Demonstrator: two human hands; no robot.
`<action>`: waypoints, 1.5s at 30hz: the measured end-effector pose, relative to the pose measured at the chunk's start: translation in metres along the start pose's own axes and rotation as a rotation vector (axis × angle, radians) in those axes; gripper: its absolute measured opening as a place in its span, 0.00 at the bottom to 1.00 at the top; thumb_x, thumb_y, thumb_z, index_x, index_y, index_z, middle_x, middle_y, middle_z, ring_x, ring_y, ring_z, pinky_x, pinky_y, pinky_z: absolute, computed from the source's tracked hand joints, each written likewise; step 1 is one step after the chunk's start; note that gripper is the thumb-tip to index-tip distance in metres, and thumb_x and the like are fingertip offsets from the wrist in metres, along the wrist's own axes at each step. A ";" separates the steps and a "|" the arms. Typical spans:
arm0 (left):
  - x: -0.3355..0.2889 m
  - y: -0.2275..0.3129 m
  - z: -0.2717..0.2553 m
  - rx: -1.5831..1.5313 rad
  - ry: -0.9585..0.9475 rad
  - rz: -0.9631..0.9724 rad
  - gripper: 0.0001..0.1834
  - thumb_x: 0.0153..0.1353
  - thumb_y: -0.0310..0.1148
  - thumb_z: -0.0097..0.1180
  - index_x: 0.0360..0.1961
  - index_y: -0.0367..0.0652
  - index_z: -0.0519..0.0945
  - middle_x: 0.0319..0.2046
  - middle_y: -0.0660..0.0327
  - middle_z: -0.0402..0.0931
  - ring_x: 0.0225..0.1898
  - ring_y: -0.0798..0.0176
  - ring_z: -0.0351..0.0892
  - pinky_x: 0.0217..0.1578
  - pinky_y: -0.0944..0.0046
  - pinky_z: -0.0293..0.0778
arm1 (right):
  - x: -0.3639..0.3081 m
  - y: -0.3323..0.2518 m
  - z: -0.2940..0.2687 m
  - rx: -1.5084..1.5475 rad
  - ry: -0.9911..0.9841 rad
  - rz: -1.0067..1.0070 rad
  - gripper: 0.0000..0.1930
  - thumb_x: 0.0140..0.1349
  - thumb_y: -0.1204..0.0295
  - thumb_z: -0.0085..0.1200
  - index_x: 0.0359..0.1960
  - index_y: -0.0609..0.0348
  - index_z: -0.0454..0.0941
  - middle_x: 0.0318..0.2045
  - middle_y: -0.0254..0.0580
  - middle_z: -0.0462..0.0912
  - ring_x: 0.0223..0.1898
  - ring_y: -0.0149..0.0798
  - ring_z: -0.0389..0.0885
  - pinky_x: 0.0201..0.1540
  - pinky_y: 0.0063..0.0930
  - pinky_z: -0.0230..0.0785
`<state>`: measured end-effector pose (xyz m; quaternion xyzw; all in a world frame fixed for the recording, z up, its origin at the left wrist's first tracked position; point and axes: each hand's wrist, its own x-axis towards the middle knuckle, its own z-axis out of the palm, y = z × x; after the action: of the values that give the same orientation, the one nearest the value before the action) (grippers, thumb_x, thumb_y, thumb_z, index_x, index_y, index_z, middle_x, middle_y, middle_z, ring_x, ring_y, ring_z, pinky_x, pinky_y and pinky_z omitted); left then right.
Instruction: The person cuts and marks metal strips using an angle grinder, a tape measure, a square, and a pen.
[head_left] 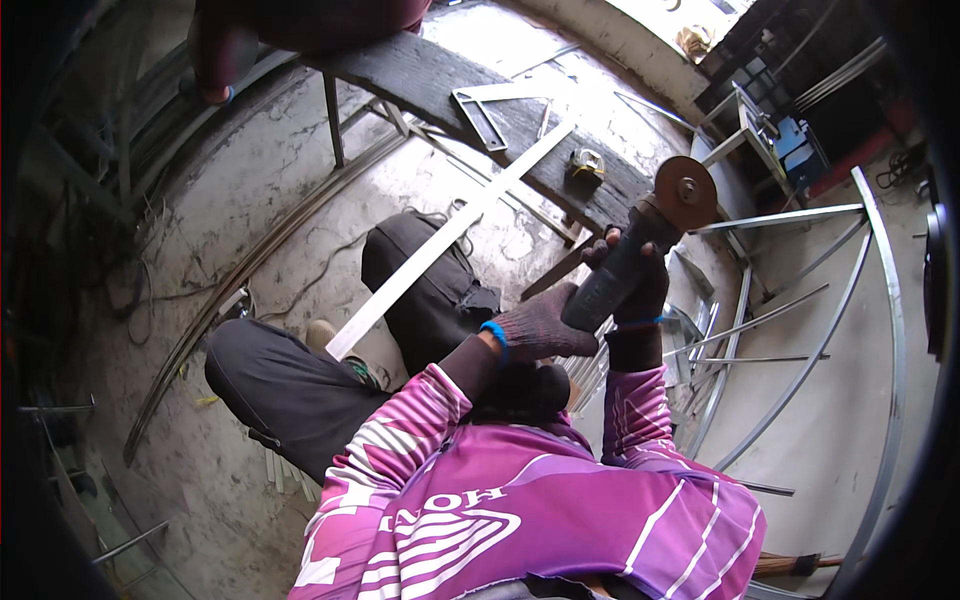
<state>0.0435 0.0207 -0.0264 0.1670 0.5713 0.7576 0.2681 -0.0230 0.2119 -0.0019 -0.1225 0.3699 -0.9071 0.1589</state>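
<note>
My right hand (645,272), in a dark fingerless-looking glove, is wrapped round the body of an angle grinder (608,285). The grinder is tilted, its brown cutting disc (686,190) facing up at the far end. Against the rear end of the grinder lies my left hand (545,325), gloved in dark knit with a blue cuff, closed on it. A long pale metal bar (450,240) slants from beside my knees up across the wooden bench plank (420,75). On the plank rest a metal square (482,112) and a tape measure (587,166).
Bent metal frames (885,300) and loose rods stand on the right. Long metal strips (230,275) and a cable run over the floor at left. Another person's maroon sleeve (225,45) is at the top left. A small table (750,125) with a blue item stands far right.
</note>
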 end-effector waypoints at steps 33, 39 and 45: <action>0.019 -0.026 -0.010 0.326 0.417 -0.175 0.36 0.52 0.37 0.70 0.60 0.35 0.70 0.50 0.47 0.78 0.53 0.49 0.81 0.55 0.52 0.76 | 0.029 0.043 -0.005 -0.308 0.227 0.141 0.25 0.59 0.64 0.66 0.54 0.65 0.74 0.41 0.49 0.84 0.39 0.45 0.86 0.41 0.39 0.83; -0.005 0.056 -0.071 1.377 0.824 0.088 0.27 0.55 0.49 0.67 0.49 0.43 0.79 0.47 0.48 0.77 0.46 0.46 0.81 0.46 0.47 0.77 | 0.028 0.030 -0.014 -0.411 0.275 0.157 0.22 0.51 0.72 0.60 0.49 0.65 0.75 0.34 0.44 0.82 0.32 0.41 0.83 0.37 0.37 0.81; -0.018 0.020 -0.137 1.497 0.799 -0.440 0.17 0.56 0.45 0.65 0.42 0.47 0.81 0.35 0.52 0.84 0.41 0.47 0.85 0.41 0.44 0.77 | 0.041 0.016 -0.020 -0.702 0.093 0.286 0.24 0.49 0.69 0.64 0.49 0.63 0.76 0.33 0.42 0.83 0.31 0.40 0.84 0.35 0.34 0.80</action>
<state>-0.0233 -0.1005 -0.0464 -0.0927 0.9888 0.1166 0.0080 -0.0642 0.1979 -0.0229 -0.0754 0.6783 -0.6985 0.2152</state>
